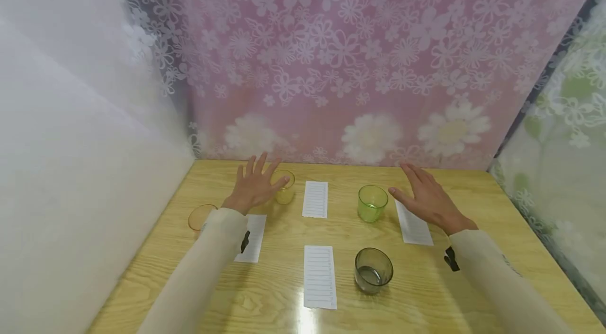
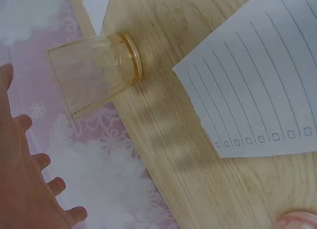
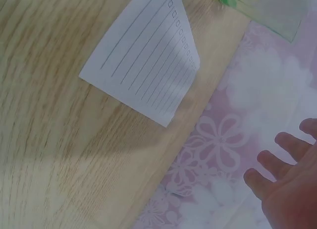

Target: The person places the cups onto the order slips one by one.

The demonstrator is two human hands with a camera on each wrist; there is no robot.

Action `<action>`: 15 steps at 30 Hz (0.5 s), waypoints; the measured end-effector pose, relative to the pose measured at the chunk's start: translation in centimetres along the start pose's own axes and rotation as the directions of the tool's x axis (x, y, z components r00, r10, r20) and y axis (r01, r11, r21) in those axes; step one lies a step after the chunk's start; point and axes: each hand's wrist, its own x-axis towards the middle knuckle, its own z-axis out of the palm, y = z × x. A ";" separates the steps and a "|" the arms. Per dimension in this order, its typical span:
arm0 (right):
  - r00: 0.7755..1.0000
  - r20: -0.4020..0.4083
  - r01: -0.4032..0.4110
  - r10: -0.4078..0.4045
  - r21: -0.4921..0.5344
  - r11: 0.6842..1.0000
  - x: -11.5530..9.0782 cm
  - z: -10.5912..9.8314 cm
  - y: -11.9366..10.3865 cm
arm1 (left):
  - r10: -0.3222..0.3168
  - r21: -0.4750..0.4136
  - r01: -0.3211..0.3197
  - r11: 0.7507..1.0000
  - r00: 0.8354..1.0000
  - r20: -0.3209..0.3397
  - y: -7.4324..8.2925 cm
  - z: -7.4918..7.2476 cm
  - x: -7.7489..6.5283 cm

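Note:
My left hand (image 1: 255, 186) is held over the back left of the table with its fingers spread, holding nothing. It overlaps part of a yellow glass (image 1: 285, 194) in the head view; the left wrist view shows that yellow glass (image 2: 96, 73) apart from the fingers. Below the left wrist lies a lined paper sheet (image 1: 253, 239), partly hidden by the sleeve. On the right, my right hand (image 1: 431, 200) is stretched out with straight fingers and nothing in it. Beneath it is another lined sheet (image 1: 413, 224), and left of its thumb stands a green glass (image 1: 372, 203).
A grey glass (image 1: 373, 271) stands at the front right. An orange glass (image 1: 201, 216) is partly behind the left sleeve. Two more lined sheets, a back one (image 1: 315, 199) and a front one (image 1: 319, 276), lie mid-table. A flowered pink curtain (image 1: 331, 60) hangs behind the wooden table (image 1: 265, 297).

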 end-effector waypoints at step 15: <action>1.000 -0.010 0.029 -0.029 0.044 0.999 -1.6 0.1 -0.9 | 0.082 -0.014 -0.083 0.996 0.996 -0.017 0.9 0.9 -2.0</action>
